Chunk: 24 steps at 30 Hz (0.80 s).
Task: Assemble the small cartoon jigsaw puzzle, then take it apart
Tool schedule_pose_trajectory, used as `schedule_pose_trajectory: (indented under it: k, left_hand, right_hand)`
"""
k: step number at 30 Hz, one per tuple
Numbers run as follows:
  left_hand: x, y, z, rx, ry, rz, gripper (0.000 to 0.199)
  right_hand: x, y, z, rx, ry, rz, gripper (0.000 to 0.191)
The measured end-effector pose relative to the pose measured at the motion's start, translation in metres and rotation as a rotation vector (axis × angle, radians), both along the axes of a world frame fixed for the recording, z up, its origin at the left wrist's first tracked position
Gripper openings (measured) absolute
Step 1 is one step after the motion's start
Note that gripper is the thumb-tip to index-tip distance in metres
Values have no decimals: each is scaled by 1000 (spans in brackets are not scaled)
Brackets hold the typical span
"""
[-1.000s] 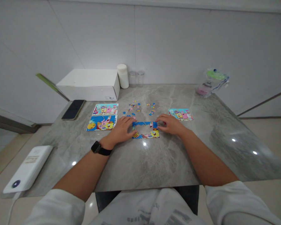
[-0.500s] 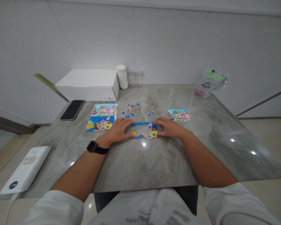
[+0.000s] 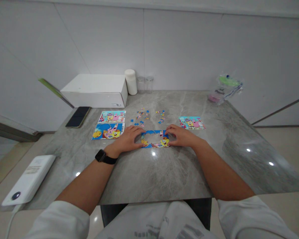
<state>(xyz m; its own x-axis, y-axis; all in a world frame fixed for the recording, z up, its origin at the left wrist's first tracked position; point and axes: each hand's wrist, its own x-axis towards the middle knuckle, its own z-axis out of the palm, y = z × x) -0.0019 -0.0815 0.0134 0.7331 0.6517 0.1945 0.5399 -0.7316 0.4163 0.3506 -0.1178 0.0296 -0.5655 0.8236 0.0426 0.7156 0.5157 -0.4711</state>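
A partly assembled jigsaw point(image 3: 154, 145) lies flat on the grey table, its border joined around a bare middle. My left hand point(image 3: 129, 138) touches its left edge, thumb and fingers spread apart. At the right edge rests my right hand point(image 3: 180, 135), its thumb and fingers also apart around the corners. Loose puzzle pieces point(image 3: 139, 117) lie in a scatter behind the jigsaw, with another group point(image 3: 160, 117) to their right. Two picture cards, a pink and teal one point(image 3: 112, 116) above a blue one point(image 3: 108, 131), are left of my left hand.
Another picture card point(image 3: 191, 122) lies at the right. Behind are a white box point(image 3: 94, 89), a white bottle point(image 3: 131, 82), two clear glasses point(image 3: 145, 85) and a plastic bag point(image 3: 225, 89). A phone point(image 3: 78, 117) and a white power bank point(image 3: 28, 179) are on the left.
The whole view has shifted slightly, with the table's contents a little further right. Both hands remain at the jigsaw's sides, with hardly any visible movement.
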Motion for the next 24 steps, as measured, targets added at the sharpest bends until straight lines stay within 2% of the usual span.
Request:
schedule_pose_trajectory:
  k: [20,24]
  left_hand:
    - [5,-2,3,2,-18,-1,60]
    - [6,-1,2,21,-68,11,56]
  right_hand:
    - [1,2,-8,47,89,17,43]
    - [-1,2,-5,94,156,31,36]
